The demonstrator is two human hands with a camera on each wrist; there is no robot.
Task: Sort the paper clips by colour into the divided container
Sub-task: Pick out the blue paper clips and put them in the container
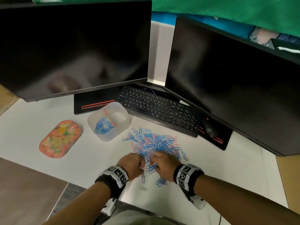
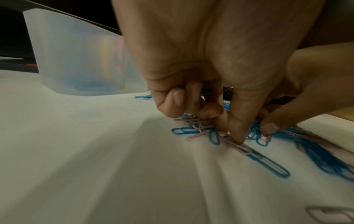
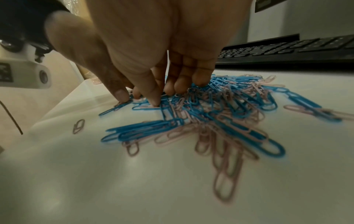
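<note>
A heap of blue and pink paper clips lies on the white desk. Behind it to the left stands the translucent divided container; blue clips fill its left half, and the right half looks empty. My left hand is at the heap's near edge. Its thumb and forefinger pinch pink clips, and a blue clip sits inside its curled fingers. My right hand is beside it, its straight fingers touching the heap and its thumb on a pink clip.
A floral tray lies left of the container. A black keyboard and mouse sit behind the heap under two dark monitors. One stray pink clip lies near the desk's front edge.
</note>
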